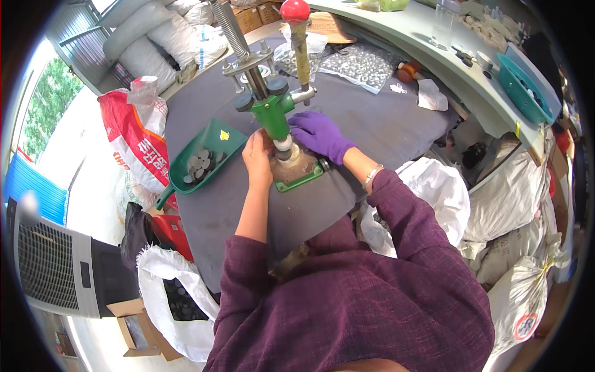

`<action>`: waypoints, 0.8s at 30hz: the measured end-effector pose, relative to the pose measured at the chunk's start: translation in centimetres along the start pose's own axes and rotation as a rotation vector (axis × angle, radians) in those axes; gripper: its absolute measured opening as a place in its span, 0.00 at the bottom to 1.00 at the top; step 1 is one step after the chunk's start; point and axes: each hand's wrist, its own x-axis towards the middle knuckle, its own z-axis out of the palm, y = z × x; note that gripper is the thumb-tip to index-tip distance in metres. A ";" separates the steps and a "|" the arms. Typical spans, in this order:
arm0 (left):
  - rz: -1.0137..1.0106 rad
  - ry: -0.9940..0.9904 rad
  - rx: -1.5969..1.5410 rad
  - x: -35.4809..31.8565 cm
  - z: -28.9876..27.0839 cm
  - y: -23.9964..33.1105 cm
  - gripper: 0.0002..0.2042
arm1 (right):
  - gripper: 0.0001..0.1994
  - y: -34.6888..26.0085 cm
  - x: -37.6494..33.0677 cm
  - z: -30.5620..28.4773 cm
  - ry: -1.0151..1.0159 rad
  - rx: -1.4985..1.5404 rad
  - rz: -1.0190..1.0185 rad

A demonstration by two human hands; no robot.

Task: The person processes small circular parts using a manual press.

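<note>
A green hand press (270,116) with a red-knobbed lever (295,11) stands on a grey-covered table, its round punch (283,146) low over the base (299,178). My bare left hand (256,159) is at the left of the punch, fingers bent in toward it and their tips partly hidden. From the right, my right hand (322,135), in a purple glove, reaches to the press with its fingers drawn together. Whatever either hand pinches is too small or hidden to make out. Left of the press lies a green scoop (224,149) holding several grey discs (199,166).
Clear bags of small metal parts (361,66) and a straw hat (331,27) lie behind the press. A side counter (427,38) carries a teal basket (524,93). White sacks (437,197) crowd the right; an open sack of dark pieces (155,273) and a cooler (56,266) stand left.
</note>
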 end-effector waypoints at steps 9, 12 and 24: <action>0.455 0.054 0.912 -4.8 -1.0 -1.0 0.22 | 0.15 -0.5 0.0 0.8 -0.224 0.082 0.200; 0.459 0.106 0.862 -5.1 -0.2 -2.1 0.28 | 0.14 -0.3 -0.9 -0.9 -0.257 0.024 0.231; 0.514 0.261 0.726 -8.1 1.6 -0.5 0.22 | 0.19 1.3 -2.8 -3.0 -0.134 -0.028 0.120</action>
